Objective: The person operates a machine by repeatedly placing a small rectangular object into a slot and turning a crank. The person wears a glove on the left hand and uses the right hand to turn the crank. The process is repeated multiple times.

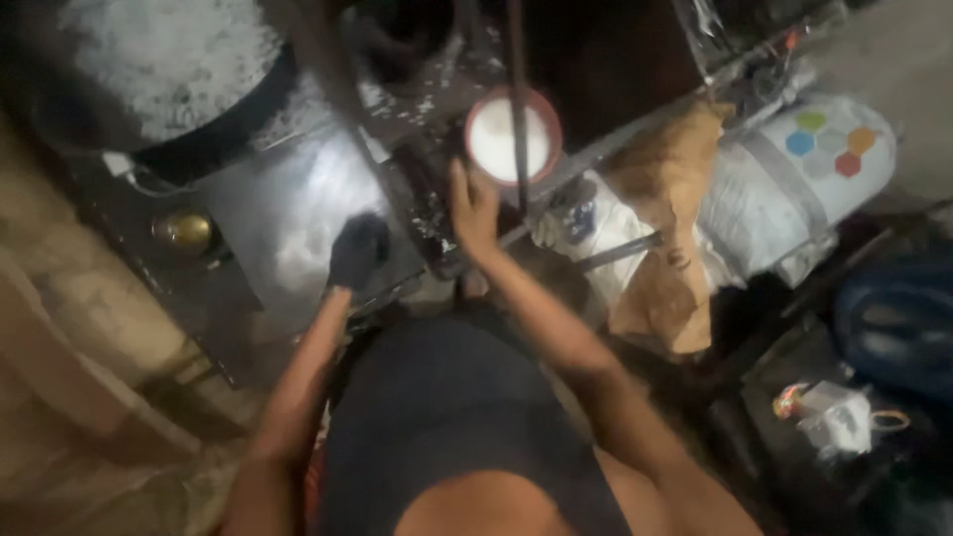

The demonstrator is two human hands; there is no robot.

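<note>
Pan: large dark round pan (pixel 213 139) at upper left, heaped with a white granular mass; it looks already filled, though the blur hides any detail.
Desk: shiny metal desk (pixel 288 213) beneath your hands, dusted with white in patches, so some spill remains on it.
Sacks: white sack with coloured hexagons (pixel 794 189) and a brown sack (pixel 665 228) lie to the right, well apart from your hands.
Tray: dark tray-like block (pixel 422 194) sits between your two hands, flecked with white.
Bowl: red-rimmed bowl (pixel 513 136) full of white material stands at the desk's far edge, just beyond your right fingertips; a thin dark rod crosses in front of it. Judging by its level, it is filled and not yet emptied.
Left hand (pixel 357 250): gloved in black, pressed on the desk beside the tray; closed loosely, holding nothing you can make out.
Right hand (pixel 475 210): bare, fingers extended toward the bowl, touching or nearly touching its rim; contact cannot be told.
Knob: small brass-coloured round object (pixel 183 230) at left, untouched.
</note>
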